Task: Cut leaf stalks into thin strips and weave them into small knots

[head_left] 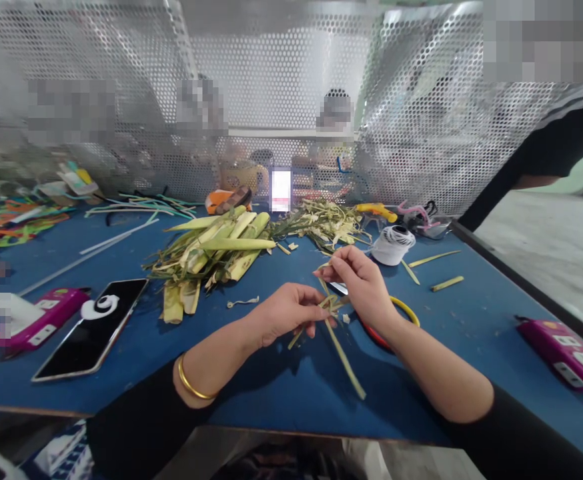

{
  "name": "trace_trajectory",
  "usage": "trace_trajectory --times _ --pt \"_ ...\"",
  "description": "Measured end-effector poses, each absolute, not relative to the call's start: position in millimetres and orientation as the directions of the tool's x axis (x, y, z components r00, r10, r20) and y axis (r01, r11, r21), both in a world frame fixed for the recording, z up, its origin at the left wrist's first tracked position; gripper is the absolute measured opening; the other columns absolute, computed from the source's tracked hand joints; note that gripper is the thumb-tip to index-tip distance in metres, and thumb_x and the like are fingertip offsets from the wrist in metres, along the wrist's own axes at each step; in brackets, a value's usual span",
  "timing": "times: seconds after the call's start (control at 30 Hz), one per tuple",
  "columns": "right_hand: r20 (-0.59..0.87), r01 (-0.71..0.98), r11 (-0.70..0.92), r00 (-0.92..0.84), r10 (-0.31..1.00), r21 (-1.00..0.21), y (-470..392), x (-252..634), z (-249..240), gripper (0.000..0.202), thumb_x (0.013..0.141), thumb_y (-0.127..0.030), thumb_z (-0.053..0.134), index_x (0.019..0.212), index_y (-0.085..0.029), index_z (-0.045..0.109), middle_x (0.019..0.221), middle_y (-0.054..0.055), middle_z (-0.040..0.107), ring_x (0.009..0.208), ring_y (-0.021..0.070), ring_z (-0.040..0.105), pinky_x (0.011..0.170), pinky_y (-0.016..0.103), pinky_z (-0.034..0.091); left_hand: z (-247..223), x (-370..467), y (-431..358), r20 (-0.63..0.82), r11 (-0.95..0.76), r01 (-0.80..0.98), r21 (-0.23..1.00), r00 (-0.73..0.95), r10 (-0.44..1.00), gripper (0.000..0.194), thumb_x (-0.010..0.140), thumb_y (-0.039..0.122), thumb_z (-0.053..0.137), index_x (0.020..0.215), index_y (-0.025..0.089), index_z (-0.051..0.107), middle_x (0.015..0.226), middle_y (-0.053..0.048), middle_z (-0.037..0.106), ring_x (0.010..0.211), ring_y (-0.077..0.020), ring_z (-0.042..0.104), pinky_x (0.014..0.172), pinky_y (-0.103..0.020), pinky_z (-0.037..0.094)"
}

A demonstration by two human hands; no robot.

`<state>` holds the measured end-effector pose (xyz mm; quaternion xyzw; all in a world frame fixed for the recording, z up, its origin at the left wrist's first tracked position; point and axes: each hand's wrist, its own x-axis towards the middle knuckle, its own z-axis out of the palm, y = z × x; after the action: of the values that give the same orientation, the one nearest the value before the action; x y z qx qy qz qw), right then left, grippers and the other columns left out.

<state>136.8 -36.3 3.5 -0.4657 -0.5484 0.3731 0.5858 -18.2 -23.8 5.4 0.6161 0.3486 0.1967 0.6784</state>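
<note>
Over the middle of the blue table, my left hand [294, 312] pinches a small bundle of pale green leaf strips [339, 353]; one long strip hangs down toward the table's front edge. My right hand [356, 277], a little higher and to the right, has thumb and forefinger closed on the upper end of a thin strip. Beneath my right wrist lie scissors with red and yellow handles [404, 312], partly covered by the hand. A pile of leaf pieces [216, 250] rests left of centre, and shredded leaf scraps [329, 223] lie behind my hands.
A white thread spool [393, 245] stands right of my hands. At left lie a phone [96, 327] and a magenta device [46, 319]; another magenta device [566, 353] is at right. A perforated metal screen [281, 67] closes the back. A person's dark sleeve shows at right.
</note>
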Motion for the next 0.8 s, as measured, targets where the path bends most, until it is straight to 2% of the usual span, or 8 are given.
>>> trace_trajectory --times 0.13,0.23,0.33,0.43,0.5,0.63,0.8 --pt "0.302 0.062 0.296 0.135 0.944 -0.953 -36.2 134.6 0.5 0.027 0.082 -0.046 0.058 0.076 -0.021 0.050 0.068 -0.002 0.060 0.076 0.0167 0.068 0.074 0.033 0.054 4.7 -17.0 -24.0 -0.332 0.332 0.127 0.935 0.640 0.692 0.012 0.063 0.022 0.069 0.071 0.014 0.064 0.074 -0.005 0.070 0.039 -0.0030 0.045 0.033 -0.015 0.021" --pt "0.297 0.034 0.295 0.148 0.943 -0.955 -36.2 134.6 -0.2 0.026 0.081 -0.046 0.059 0.077 -0.021 0.050 0.069 -0.001 0.061 0.076 0.0167 0.068 0.074 0.033 0.054 3.7 -15.4 -24.0 -0.382 0.414 0.098 0.905 0.615 0.690 0.011 0.059 0.017 0.070 0.067 0.013 0.063 0.069 -0.004 0.068 0.039 -0.0034 0.046 0.033 -0.015 0.023" --pt "0.283 0.018 0.283 0.150 0.947 -0.959 -35.7 135.6 -0.7 0.026 0.081 -0.045 0.060 0.077 -0.021 0.051 0.070 -0.001 0.062 0.076 0.0168 0.068 0.075 0.033 0.054 3.6 -15.6 -23.7 -0.371 0.396 0.099 0.913 0.604 0.705 0.011 0.058 0.017 0.071 0.066 0.013 0.066 0.064 -0.003 0.066 0.042 -0.0060 0.051 0.038 -0.017 0.034" --pt "0.282 0.015 0.283 0.137 0.949 -0.959 -34.9 136.6 -0.8 0.026 0.081 -0.045 0.061 0.076 -0.021 0.051 0.070 -0.001 0.063 0.074 0.0170 0.068 0.075 0.034 0.054 4.5 -17.1 -23.4 -0.343 0.351 0.117 0.929 0.626 0.700 0.016 0.058 0.024 0.076 0.062 0.013 0.065 0.057 -0.002 0.063 0.050 -0.0094 0.056 0.050 -0.020 0.046" --pt "0.297 0.024 0.296 0.119 0.948 -0.955 -34.9 136.6 -0.5 0.026 0.081 -0.044 0.060 0.076 -0.021 0.051 0.070 -0.001 0.063 0.075 0.0170 0.068 0.076 0.034 0.054 5.2 -17.3 -23.8 -0.332 0.326 0.127 0.937 0.619 0.712 0.023 0.058 0.031 0.079 0.062 0.013 0.065 0.054 -0.001 0.061 0.051 -0.0103 0.057 0.053 -0.022 0.047" --pt "0.315 0.024 0.315 0.048 0.948 -0.949 -37.3 133.5 -0.5 0.025 0.083 -0.043 0.059 0.076 -0.021 0.051 0.071 -0.001 0.063 0.078 0.0173 0.069 0.076 0.033 0.054 4.5 -14.0 -26.0 -0.330 0.290 0.162 0.943 0.552 0.765 0.032 0.059 0.041 0.079 0.060 0.013 0.063 0.051 0.000 0.059 0.048 -0.0104 0.056 0.051 -0.023 0.046" --pt "0.364 -0.002 0.364 -0.023 0.931 -0.931 -41.2 128.5 -2.4 0.023 0.086 -0.042 0.057 0.078 -0.022 0.051 0.074 -0.001 0.062 0.082 0.0173 0.068 0.079 0.034 0.053 1.7 -10.2 -28.9 -0.336 0.265 0.207 0.942 0.546 0.767 0.028 0.063 0.037 0.076 0.058 0.013 0.063 0.052 -0.001 0.060 0.044 -0.0095 0.053 0.049 -0.023 0.045"
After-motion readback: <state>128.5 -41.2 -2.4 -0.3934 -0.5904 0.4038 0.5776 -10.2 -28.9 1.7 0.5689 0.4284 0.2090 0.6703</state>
